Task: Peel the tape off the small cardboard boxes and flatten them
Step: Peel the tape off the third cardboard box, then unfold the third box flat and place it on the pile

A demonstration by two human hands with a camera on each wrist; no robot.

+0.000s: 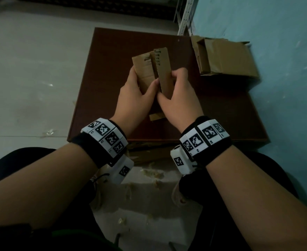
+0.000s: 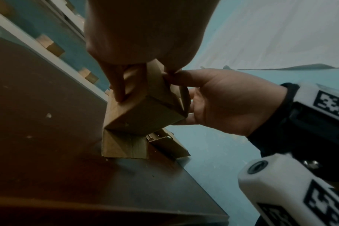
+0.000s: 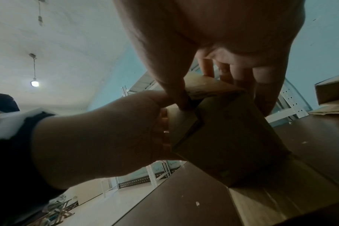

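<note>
A small cardboard box (image 1: pixel 151 69) is being held upright above the middle of the dark brown counter (image 1: pixel 102 109), its top flaps standing open. The left hand (image 1: pixel 136 95) is gripping the box's left side, thumb lying across the front panel. The right hand (image 1: pixel 178 98) is curling round the right side, thumb tucked into the seam beside the left thumb. A larger opened box (image 1: pixel 225 58) is lying on the counter's far right corner, against the blue wall (image 1: pixel 284 51).
</note>
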